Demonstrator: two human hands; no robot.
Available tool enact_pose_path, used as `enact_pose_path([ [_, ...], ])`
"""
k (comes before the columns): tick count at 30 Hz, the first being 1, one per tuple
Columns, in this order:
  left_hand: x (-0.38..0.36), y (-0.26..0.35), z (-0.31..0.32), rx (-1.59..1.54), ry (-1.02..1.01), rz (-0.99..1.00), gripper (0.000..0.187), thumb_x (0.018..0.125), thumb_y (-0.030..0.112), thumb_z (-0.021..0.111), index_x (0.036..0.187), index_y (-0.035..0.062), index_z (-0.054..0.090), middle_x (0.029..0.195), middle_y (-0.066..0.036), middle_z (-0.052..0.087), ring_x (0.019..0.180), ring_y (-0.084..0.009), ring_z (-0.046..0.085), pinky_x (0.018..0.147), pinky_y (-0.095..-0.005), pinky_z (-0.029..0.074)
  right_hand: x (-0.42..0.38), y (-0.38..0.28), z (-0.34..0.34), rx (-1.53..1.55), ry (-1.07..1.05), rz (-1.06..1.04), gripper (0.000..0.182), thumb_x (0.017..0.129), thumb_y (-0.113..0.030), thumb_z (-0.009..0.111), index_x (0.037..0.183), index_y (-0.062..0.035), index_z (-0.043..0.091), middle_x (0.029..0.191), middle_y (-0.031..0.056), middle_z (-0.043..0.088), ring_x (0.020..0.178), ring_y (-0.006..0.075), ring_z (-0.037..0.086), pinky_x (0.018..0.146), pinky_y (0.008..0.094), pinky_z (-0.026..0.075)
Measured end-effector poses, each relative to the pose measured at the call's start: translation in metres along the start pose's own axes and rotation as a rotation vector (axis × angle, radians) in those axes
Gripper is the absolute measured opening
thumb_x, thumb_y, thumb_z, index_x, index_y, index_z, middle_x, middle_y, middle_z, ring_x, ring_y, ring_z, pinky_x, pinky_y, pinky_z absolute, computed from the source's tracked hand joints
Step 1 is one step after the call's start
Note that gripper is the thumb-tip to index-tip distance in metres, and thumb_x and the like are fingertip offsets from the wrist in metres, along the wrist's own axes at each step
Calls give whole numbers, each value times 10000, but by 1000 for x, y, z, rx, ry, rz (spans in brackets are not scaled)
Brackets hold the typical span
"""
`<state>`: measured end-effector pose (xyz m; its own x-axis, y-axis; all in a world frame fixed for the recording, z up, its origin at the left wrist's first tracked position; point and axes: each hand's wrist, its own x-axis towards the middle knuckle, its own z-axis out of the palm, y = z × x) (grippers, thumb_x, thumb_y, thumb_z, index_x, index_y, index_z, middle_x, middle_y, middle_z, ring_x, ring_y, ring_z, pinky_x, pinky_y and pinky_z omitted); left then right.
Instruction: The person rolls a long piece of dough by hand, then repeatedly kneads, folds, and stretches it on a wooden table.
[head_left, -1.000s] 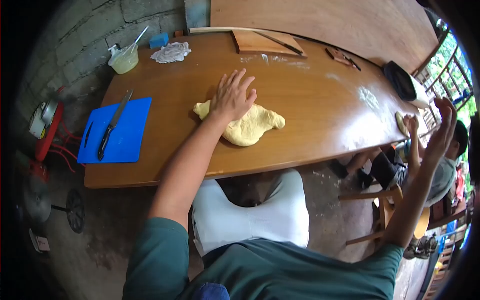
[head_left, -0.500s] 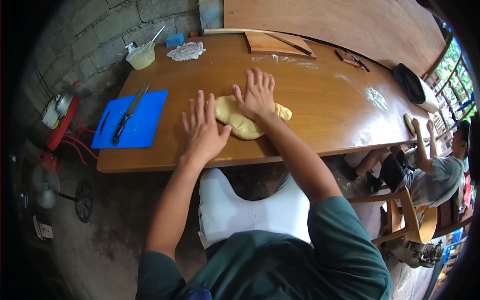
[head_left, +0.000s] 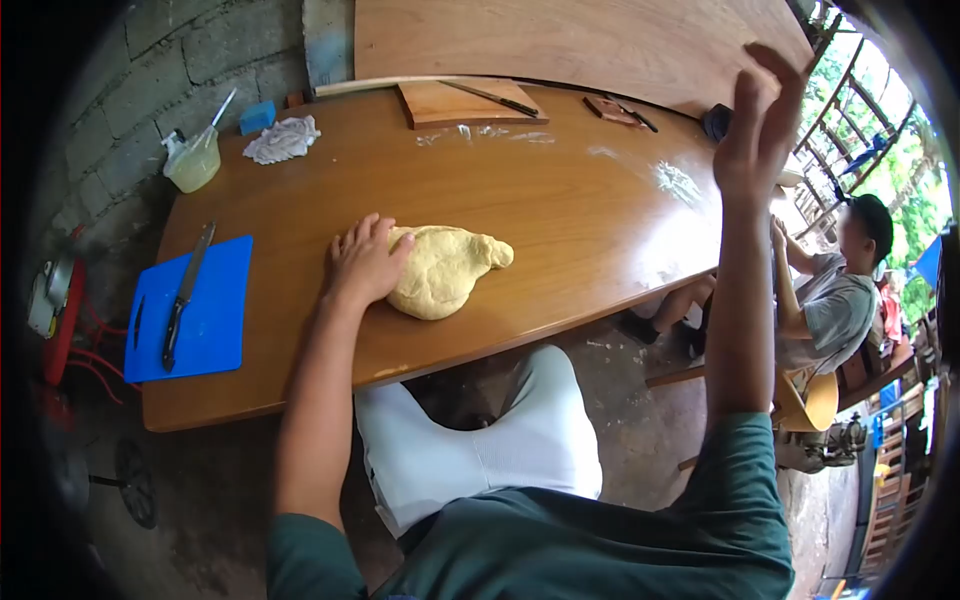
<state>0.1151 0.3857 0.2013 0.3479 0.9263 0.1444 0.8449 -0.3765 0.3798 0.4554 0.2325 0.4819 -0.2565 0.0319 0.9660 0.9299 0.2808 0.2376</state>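
Observation:
A lump of pale yellow dough (head_left: pixel 445 275) rests on the wooden table in front of me, with a narrow knob at its right end. My left hand (head_left: pixel 368 262) lies against the dough's left side, fingers stretched out and gripping nothing. Up in the air at the right is my right hand (head_left: pixel 755 140), well away from the dough. Its fingers are bent and apart, and I see nothing in it.
Left of the dough, a knife (head_left: pixel 186 300) lies on a blue cutting board (head_left: pixel 215 335). Behind are a bowl with a whisk (head_left: pixel 195 165), a crumpled cloth (head_left: pixel 282 140), a blue block (head_left: pixel 257 117) and a wooden board (head_left: pixel 450 105). A person (head_left: pixel 835 290) sits at the right.
My right hand has left the dough and risen up to the right. My left hand has come onto the dough's left side. The view has turned toward the right.

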Motion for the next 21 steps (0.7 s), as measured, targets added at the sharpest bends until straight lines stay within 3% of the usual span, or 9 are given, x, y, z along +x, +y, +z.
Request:
enact_pose_path([
  [3,1,-28,11,-189,73,131,533,1091,486,466,1434,100,598,1583,-123,520,1479,-301,462,1238,-543,286,-24,-38,61,220,110,210,370,1037,-313,648,1249,-14,594,1207,190,643,1132,346,604,979,473,460],
  [4,5,-36,19,-314,203,195,445,1100,421,471,1335,97,666,1412,-115,661,1321,-288,616,1135,-456,430,-69,-64,101,71,-100,293,420,1027,-359,629,1263,-14,590,1226,201,624,1163,357,587,1010,491,433],
  [6,4,-41,10,-542,212,121,416,1097,402,485,1300,98,684,1339,-121,692,1239,-298,658,1059,-428,480,-190,-154,187,154,-647,238,523,1008,-452,591,1293,-13,583,1264,224,585,1225,378,551,1073,527,380],
  [8,-14,-34,-14,-659,292,2,328,1082,327,542,1209,76,712,1161,-123,745,1024,-311,730,882,-370,559,-215,-196,192,400,-762,228,556,994,-491,589,1313,-35,586,1275,214,573,1247,374,537,1112,546,342],
  [12,-48,-43,-35,-599,198,55,303,1104,270,559,1255,29,666,1208,-119,702,1163,-240,665,963,-363,526,-202,-172,184,561,-840,240,505,991,-472,613,1323,-90,606,1211,175,585,1206,360,546,1091,519,361],
  [15,-62,-53,-27,-445,222,53,261,1085,226,592,1269,48,641,1186,-129,698,1143,-275,676,967,-366,525,-104,-141,146,488,-706,62,420,976,-464,678,1200,-109,684,1145,145,642,1147,331,583,1050,479,385],
  [17,-54,-59,-16,-392,337,230,260,1041,229,635,1234,55,641,1166,-167,696,1111,-368,668,943,-439,534,-33,-125,115,541,-358,171,308,984,-371,693,1097,-84,703,1066,84,726,1011,332,682,950,473,506],
  [20,-40,-66,-16,-528,292,134,230,1042,237,638,1154,38,666,1130,-162,704,1073,-364,681,930,-432,539,-13,-80,111,122,-105,-209,310,1100,-32,476,1373,45,600,1376,242,629,1370,391,545,1186,448,397],
  [21,-40,-66,-17,-601,249,78,222,1042,239,639,1130,38,676,1115,-153,708,1062,-358,686,926,-429,541,-39,-78,134,169,-153,-17,286,1062,-112,530,1301,17,622,1250,209,671,1190,365,607,1063,454,464],
])
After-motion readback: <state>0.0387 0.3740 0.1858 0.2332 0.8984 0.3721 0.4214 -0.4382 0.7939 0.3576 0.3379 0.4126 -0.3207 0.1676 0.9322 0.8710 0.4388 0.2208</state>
